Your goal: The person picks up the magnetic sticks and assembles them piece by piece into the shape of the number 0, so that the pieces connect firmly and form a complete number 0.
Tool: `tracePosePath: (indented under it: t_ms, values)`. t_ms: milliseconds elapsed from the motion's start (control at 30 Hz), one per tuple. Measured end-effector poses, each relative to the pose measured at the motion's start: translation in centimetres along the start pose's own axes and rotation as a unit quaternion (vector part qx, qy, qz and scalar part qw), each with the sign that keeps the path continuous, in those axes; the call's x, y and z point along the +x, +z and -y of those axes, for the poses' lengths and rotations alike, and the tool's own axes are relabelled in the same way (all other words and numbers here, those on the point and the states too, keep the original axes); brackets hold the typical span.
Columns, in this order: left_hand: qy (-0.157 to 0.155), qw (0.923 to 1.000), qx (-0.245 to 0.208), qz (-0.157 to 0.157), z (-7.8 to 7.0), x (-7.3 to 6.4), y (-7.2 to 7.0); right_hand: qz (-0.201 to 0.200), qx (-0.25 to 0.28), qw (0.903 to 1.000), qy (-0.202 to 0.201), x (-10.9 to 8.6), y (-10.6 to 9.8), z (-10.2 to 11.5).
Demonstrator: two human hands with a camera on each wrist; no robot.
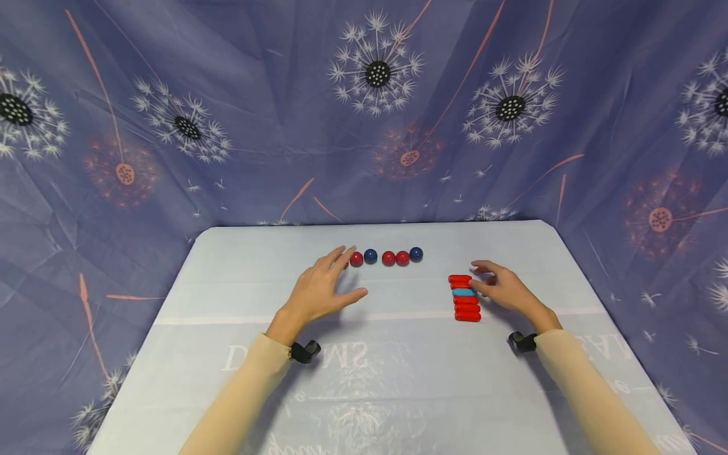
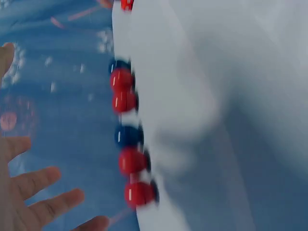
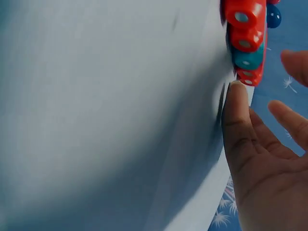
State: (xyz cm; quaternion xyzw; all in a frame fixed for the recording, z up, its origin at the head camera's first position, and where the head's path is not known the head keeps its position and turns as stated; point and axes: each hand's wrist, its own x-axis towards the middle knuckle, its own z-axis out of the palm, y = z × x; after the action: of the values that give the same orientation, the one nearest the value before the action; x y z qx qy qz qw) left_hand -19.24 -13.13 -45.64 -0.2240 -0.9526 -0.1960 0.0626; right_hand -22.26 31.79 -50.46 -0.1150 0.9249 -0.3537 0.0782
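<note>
My left hand (image 1: 318, 287) hovers with fingers and thumb spread, close to the left end of a row of glossy balls and partly hiding the end one. Red balls (image 1: 402, 258) and dark blue balls (image 1: 416, 254) make up this row; the left wrist view shows two reds then a blue, twice over. Near the column of small cylinders, my right hand (image 1: 503, 287) has its fingers parted and holds nothing. The red cylinders (image 1: 467, 308) lie side by side, one blue cylinder (image 1: 462, 292) among them. Round marks show on their ends in the right wrist view. My right thumb (image 3: 237, 108) overlaps the far cylinders' end.
A white table (image 1: 398, 366) with faint printed lettering lies under everything. Behind it and along both sides hangs a purple-blue cloth (image 1: 273, 126) with dandelion prints. Each wrist wears a black strap with a small device (image 1: 305, 351).
</note>
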Motion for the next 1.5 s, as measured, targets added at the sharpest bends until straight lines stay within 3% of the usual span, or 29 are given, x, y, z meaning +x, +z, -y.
tracePosePath:
  t_ms: [133,367,667,933,1200,1367,1500]
  values:
    - [0.022,0.9984,-0.044,0.027,-2.7,1.4,2.1,0.002,0.005,1.0000,0.008,0.0,0.3,0.0]
    - [0.026,0.9920,-0.099,0.073,-6.6,3.9,5.7,0.001,0.015,0.9998,0.012,0.0,0.6,-0.1]
    - [0.020,0.9819,-0.149,0.115,-9.5,6.3,9.6,-0.019,0.003,0.9996,0.022,-0.1,1.3,0.1]
    - [0.038,0.9808,-0.158,0.107,-11.4,8.2,11.3,-0.028,-0.003,0.9996,0.004,0.1,1.7,0.2]
    - [-0.002,0.9854,-0.156,0.068,-12.0,10.5,13.4,-0.020,-0.001,0.9998,0.000,0.7,1.9,0.5]
    - [-0.041,0.9885,-0.128,0.069,-12.6,11.2,14.0,-0.003,0.023,0.9997,0.004,1.5,1.7,0.7]
    - [-0.051,0.9891,-0.118,0.071,-13.0,11.5,13.9,-0.003,0.010,0.9999,0.003,1.9,1.6,0.9]
